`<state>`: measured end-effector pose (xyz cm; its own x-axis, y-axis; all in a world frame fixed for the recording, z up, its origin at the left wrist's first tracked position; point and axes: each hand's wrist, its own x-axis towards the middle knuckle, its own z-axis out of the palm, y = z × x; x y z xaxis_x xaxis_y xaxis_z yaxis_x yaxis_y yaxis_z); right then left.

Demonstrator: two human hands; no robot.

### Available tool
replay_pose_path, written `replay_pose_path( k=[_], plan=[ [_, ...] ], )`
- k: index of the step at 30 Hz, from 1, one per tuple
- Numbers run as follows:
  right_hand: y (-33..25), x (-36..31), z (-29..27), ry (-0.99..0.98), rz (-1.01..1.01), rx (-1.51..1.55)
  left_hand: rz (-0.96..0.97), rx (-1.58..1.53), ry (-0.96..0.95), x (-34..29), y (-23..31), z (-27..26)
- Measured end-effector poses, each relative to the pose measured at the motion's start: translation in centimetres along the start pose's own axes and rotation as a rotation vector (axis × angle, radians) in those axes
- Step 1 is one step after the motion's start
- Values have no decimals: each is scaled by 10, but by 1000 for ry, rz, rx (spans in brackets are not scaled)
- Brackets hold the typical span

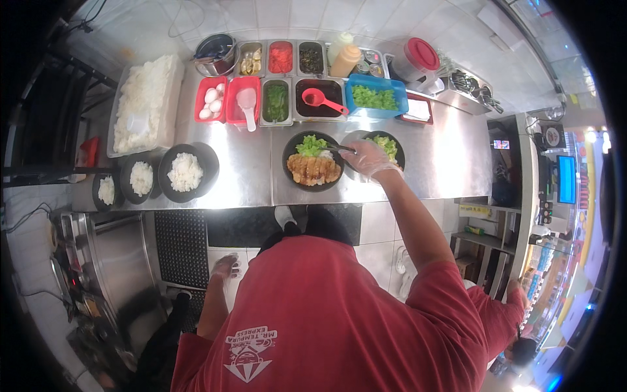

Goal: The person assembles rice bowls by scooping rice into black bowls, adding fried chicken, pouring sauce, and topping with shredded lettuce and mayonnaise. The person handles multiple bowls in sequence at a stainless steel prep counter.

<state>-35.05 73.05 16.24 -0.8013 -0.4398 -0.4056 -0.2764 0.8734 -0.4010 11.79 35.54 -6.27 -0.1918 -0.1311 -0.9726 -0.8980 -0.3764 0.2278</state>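
Note:
My right hand point(370, 157), in a clear plastic glove, is closed on dark tongs point(342, 148). Their tips reach to the right edge of a black bowl point(288, 178). In this bowl lie sliced fried cutlet point(313, 171) with brown sauce, green lettuce point(311, 145) and a little white food by the tongs. Partly behind my right hand is a second black bowl point(400, 157) with shredded greens point(386, 147). My left hand point(226, 266), also gloved, hangs low beside my body, away from the counter, its fingers loosely apart and holding nothing.
Black bowls of rice point(185, 172) stand on the steel counter point(245, 170) at left, below a big rice tub point(175, 111). Along the back are eggs point(210, 104), a red ladle point(326, 101), a blue lettuce tub point(401, 98) and sauce bottles point(345, 60). Another person's hand point(518, 299) shows at right.

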Motion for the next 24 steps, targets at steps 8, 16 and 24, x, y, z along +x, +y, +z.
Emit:
replay_pose_path(
  k=[8,16,24],
  plan=[
    [-11,-20,-21,4,24,-176,3,67,-11,8,2,-13],
    [-23,-21,-27,-5,-1,-215,83,152,41,6,35,-8],
    [-43,-21,-46,-2,5,-271,53,129,11,-6,41,-8]
  ],
)
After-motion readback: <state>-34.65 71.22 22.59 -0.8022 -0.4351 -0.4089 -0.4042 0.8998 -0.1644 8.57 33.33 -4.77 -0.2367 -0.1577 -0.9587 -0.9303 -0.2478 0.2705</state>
